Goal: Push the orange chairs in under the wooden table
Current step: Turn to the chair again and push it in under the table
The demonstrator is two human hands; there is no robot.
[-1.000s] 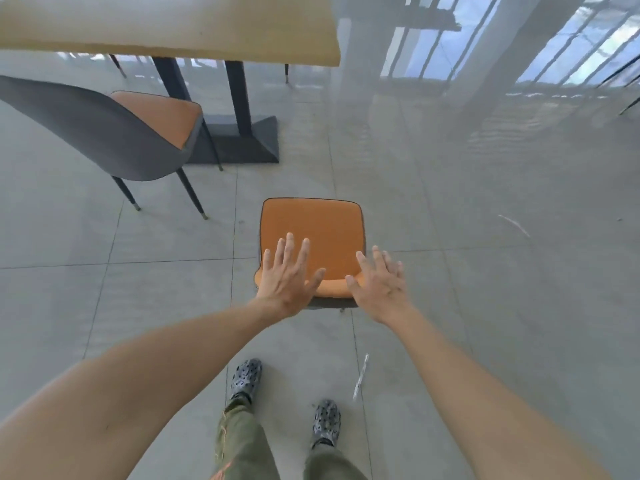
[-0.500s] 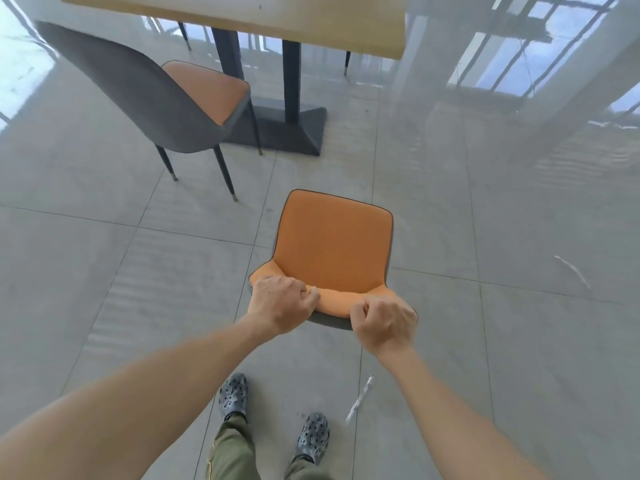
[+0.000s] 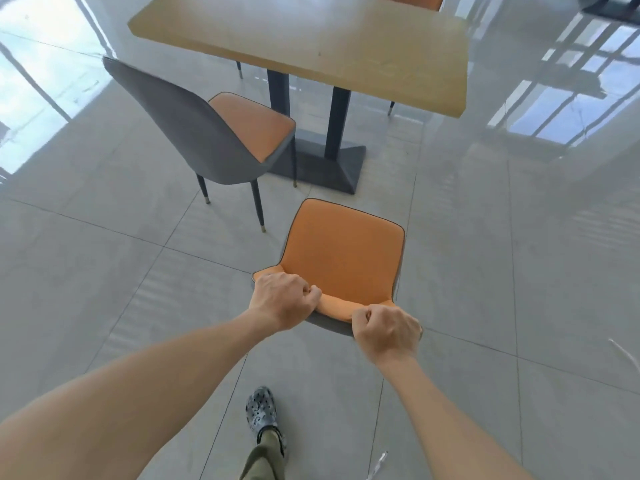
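Table nearer now; no legible writing.

A glossy grey tiled floor carries everything. On it stands a wooden table on a dark pedestal base. A grey-backed chair with an orange seat stands just left of the base, a second orange chair nearer. One patterned clog rests on the tiles below, near a small white scrap.

Single head-worn view looks steeply forward and down, near the floor.
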